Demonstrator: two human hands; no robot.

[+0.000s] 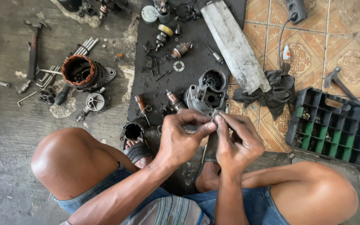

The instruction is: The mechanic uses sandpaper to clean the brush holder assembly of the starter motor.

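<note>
My left hand (183,137) and my right hand (236,139) meet in front of me, fingertips pinched together on a small grey metal part (211,119) that is mostly hidden by the fingers. Just beyond the hands a grey motor housing (207,93) lies on a black mat (196,62). A small copper-wound armature (174,100) and a screwdriver with a brown handle (141,104) lie left of the housing. A dark cylindrical casing (133,131) sits by my left foot. I sit on the floor with both knees spread.
A round rust-coloured stator housing (82,73) and a hammer (33,50) lie on the grey floor at left, with hex keys and wrenches. A compartment tray (330,125), a black rag (273,91) and a long grey metal strip (234,43) are at right on the tiles.
</note>
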